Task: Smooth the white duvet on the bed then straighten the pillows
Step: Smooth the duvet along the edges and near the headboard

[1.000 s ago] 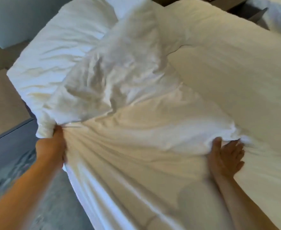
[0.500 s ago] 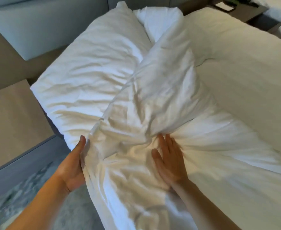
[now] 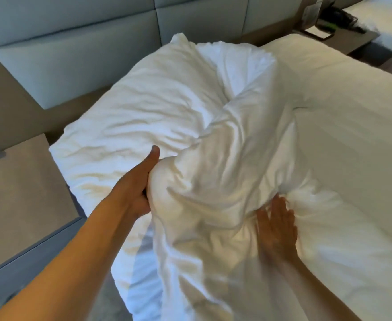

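The white duvet (image 3: 225, 172) lies bunched and creased across the near left part of the bed. My left hand (image 3: 139, 181) grips a thick fold of it at its left side, thumb up and fingers curled round the fabric. My right hand (image 3: 276, 228) presses flat on the duvet just below the bunch, fingers straight and slightly blurred. A large wrinkled white pillow (image 3: 144, 107) lies beyond my left hand at the bed's head. A second pillow (image 3: 243, 63) shows behind the bunched fabric, partly hidden by it.
Smooth white bedding (image 3: 352, 117) covers the right side of the bed. A grey padded headboard (image 3: 74, 42) runs along the back. A wooden nightstand (image 3: 19, 181) stands at the left. Another nightstand (image 3: 334, 28) and a second bed (image 3: 389, 22) are at the top right.
My left hand has gone from the duvet's edge to gripping a bunched fold higher up. My right hand has shifted right, still flat on the fabric. More of the headboard shows.
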